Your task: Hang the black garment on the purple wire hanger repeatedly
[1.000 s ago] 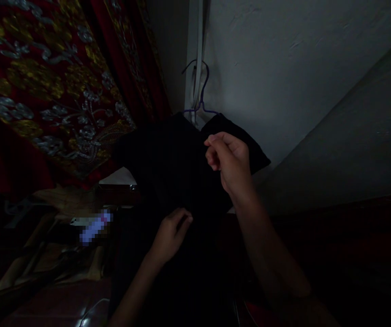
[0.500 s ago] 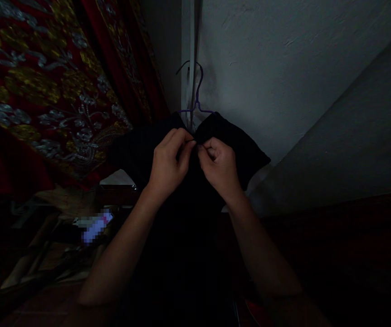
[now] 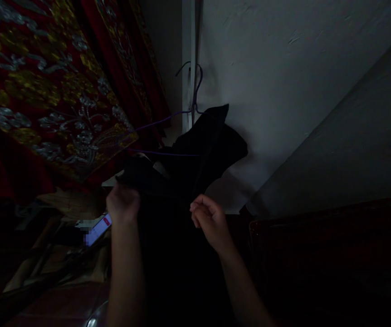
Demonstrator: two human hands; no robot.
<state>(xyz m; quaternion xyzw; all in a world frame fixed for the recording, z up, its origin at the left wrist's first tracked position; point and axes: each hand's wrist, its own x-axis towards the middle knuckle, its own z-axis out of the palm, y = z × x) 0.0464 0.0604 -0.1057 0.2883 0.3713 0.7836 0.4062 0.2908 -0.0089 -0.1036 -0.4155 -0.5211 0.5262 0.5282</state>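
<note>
A black garment (image 3: 197, 145) hangs by one side on a thin purple wire hanger (image 3: 168, 118). Its other side is off the hanger, so the left arm and lower bar of the wire are bare. My left hand (image 3: 123, 200), somewhat blurred, is closed on the loose left part of the cloth, low and to the left of the hanger. Lower middle, my right hand (image 3: 209, 220) has its fingers curled at the garment's front edge; the dark cloth hides exactly what lies in its grip.
A grey pole (image 3: 192, 32) carries the hanger's hook, beside a pale wall (image 3: 284, 81). Red cloth with gold and silver embroidery (image 3: 32, 86) hangs at left. A lit phone (image 3: 98, 230) lies on a wooden seat lower left. Dark furniture (image 3: 334, 254) stands at right.
Both hands were pinching the garment's neck near the hanger. They have moved down and apart, and the garment's left side has come off the hanger.
</note>
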